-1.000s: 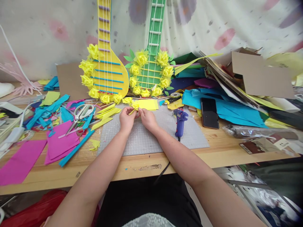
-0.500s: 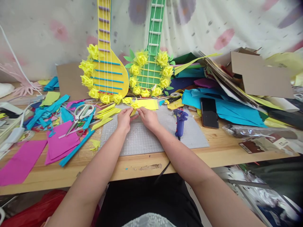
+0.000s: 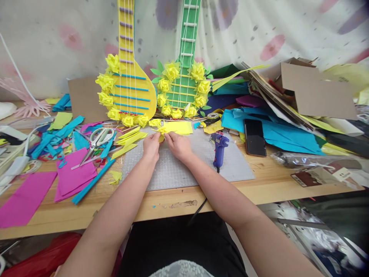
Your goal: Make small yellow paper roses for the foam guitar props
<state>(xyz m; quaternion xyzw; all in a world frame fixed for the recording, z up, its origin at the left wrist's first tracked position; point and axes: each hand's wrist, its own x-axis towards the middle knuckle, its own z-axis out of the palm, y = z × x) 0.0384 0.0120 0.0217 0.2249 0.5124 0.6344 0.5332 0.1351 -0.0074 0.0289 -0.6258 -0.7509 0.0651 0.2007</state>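
Just left of frame centre, I see the left hand (image 3: 151,147) and right hand (image 3: 179,146) pinching a yellow paper flower (image 3: 162,131). Step, I judge: shaping. Next move calls for light pressure.

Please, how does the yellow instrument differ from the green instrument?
The yellow instrument has purple neck bars; the green instrument has white ones. The yellow instrument's body bars are blue, the green instrument's yellow. The green instrument shows leaves, the yellow instrument none. Both have yellow flowers.
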